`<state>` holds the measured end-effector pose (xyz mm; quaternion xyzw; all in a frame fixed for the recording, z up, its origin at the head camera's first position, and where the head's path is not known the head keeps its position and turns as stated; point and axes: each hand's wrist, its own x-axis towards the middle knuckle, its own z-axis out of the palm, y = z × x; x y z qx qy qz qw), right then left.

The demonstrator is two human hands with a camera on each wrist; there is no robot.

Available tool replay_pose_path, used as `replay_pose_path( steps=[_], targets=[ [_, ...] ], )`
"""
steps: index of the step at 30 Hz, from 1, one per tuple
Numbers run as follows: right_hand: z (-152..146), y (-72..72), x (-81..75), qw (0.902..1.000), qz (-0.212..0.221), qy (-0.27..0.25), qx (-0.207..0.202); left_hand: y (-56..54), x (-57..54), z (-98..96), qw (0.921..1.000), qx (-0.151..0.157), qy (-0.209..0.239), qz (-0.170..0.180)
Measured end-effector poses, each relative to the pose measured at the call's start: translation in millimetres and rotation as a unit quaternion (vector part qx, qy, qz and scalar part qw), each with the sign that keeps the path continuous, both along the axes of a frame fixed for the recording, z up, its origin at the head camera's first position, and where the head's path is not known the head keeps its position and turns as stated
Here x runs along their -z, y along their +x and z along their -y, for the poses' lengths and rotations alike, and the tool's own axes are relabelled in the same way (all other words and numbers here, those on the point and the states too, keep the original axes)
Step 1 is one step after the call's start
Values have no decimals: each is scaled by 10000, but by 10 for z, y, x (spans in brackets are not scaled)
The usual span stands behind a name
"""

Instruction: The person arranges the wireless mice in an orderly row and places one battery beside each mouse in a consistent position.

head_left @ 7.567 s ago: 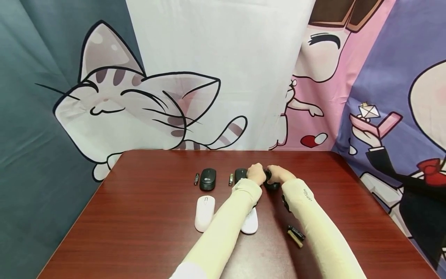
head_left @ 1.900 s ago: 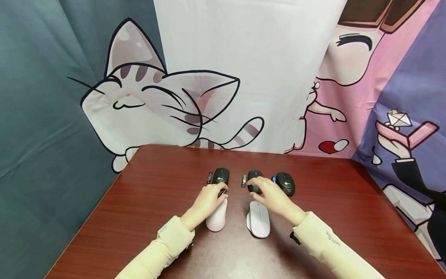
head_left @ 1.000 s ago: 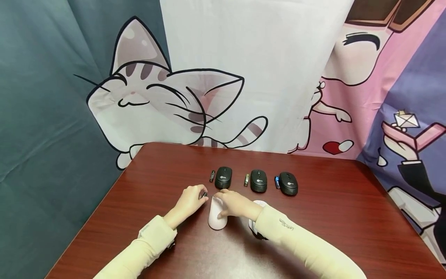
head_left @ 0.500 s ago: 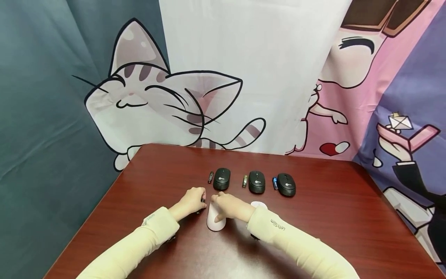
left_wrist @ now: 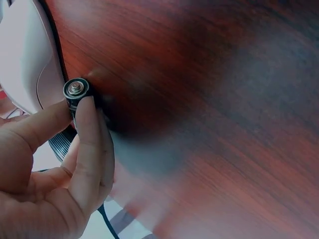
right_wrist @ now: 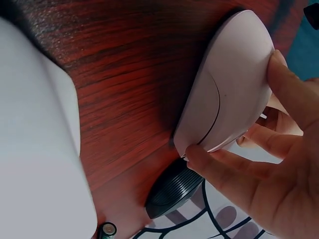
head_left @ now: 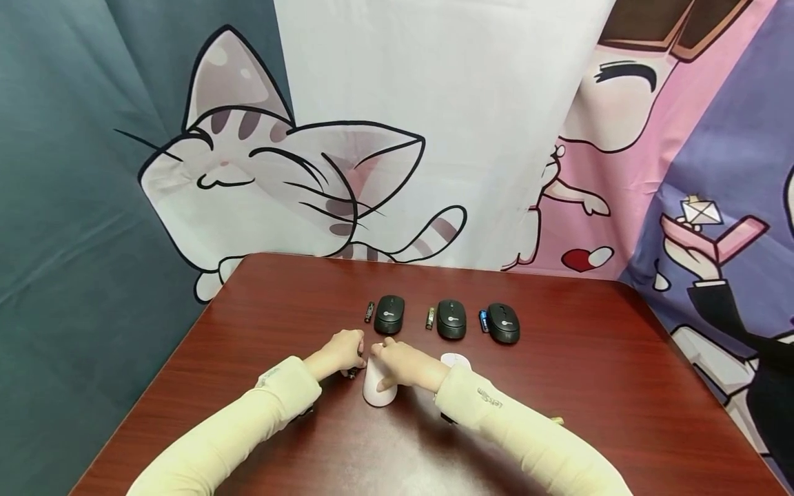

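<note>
My left hand [head_left: 343,351] pinches a small dark cylindrical battery [left_wrist: 76,88] between thumb and fingers, its metal button end showing in the left wrist view. That battery is held just left of a pinkish-white computer mouse [head_left: 380,393]. My right hand [head_left: 406,365] grips the same mouse, thumb on one side and fingers at the far end, as the right wrist view [right_wrist: 229,84] shows its pale shell. The mouse is on the table, partly covered by the hand. A second white mouse [head_left: 455,359] lies to the right, mostly hidden behind the right sleeve.
Behind the hands stands a row of black mice: left [head_left: 389,315], middle [head_left: 451,319] and right [head_left: 503,323]. Left of each lies a battery: dark [head_left: 369,312], gold-and-dark [head_left: 430,317], blue [head_left: 484,321]. A gold object [head_left: 557,420] peeks past the right sleeve. A printed curtain [head_left: 434,138] hangs behind the table.
Both hands came from the right-hand black mouse. My right hand moved left onto the pinkish-white mouse and took hold of it. My left hand brought the battery to the mouse's left side.
</note>
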<state>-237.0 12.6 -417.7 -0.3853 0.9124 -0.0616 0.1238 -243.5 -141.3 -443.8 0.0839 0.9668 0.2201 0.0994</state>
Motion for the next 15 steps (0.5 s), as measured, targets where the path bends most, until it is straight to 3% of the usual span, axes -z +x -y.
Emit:
replay_pose_path(
  steps=[7, 15],
  targets=[
    [4, 4, 9, 9999, 17, 113, 116, 9, 7, 6, 9991, -12, 228, 358],
    [0, 5, 15, 9999, -22, 106, 116, 7, -15, 44, 9995, 159, 143, 218]
  ],
)
